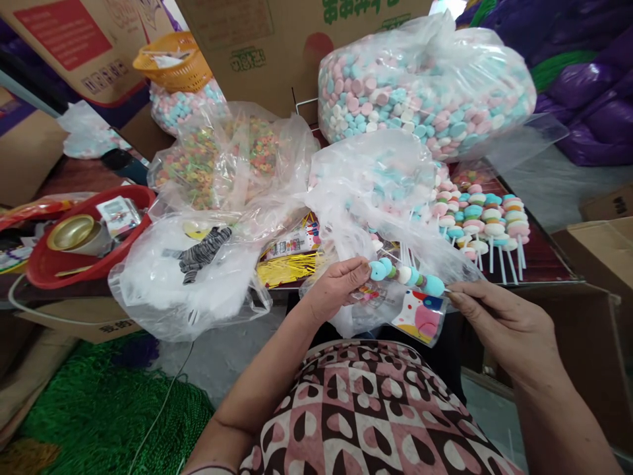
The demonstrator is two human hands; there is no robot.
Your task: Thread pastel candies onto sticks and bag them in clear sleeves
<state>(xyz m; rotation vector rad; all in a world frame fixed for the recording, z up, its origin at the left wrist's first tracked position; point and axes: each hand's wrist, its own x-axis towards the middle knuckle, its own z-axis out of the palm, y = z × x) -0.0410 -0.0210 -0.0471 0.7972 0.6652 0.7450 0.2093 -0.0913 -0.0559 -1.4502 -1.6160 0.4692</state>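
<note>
A marshmallow skewer (404,275), with blue and white pieces and small green and brown ones between them, stretches between my hands. My right hand (504,320) pinches its white stick at the right end. Closed fingers of my left hand (341,287) meet the blue marshmallow at the other end. Just below the skewer is a clear printed packet (420,316) with coloured spots; whether my left fingers also grip its edge is hidden. Finished-looking skewers (492,221) lie stacked on the table to the right, sticks towards me.
A big bag of marshmallows (425,86) stands behind an opened plastic bag (370,165). Left of these are a bag of small coloured rings (222,155), a bag of white sticks (198,284), yellow ties (287,269) and a red basin (44,264). Cardboard boxes (291,39) rise behind.
</note>
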